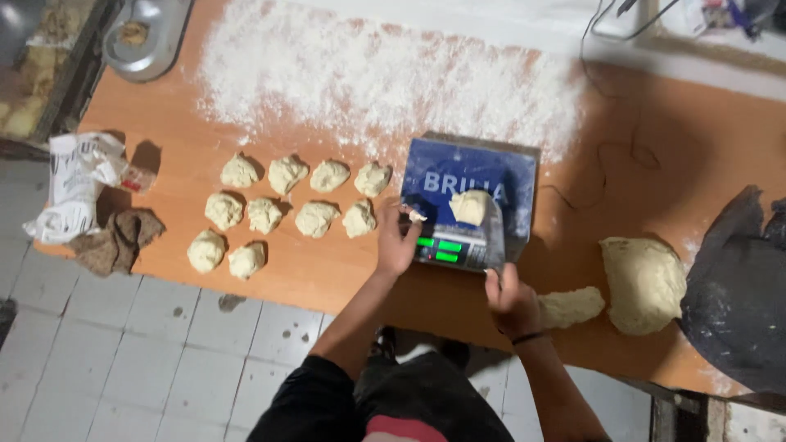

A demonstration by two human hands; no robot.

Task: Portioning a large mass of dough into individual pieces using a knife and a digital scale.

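A blue digital scale (471,184) stands on the wooden table (327,270), with one dough piece (469,206) on its platform. My left hand (396,241) is at the scale's left edge, pinching a small bit of dough. Just in front of the scale, my right hand (509,299) rests on the end of a stretched dough strip (571,306). That strip leads to a large dough mass (643,282) on the right. Several portioned dough balls (282,209) lie in rows to the left of the scale.
Flour (385,78) is spread over the table's far side. A metal bowl (147,37) sits at the far left corner. A crumpled white bag (78,184) and a brown cloth (115,241) lie at the left edge. Dark fabric (737,295) is at the right. A cable (614,147) trails behind the scale.
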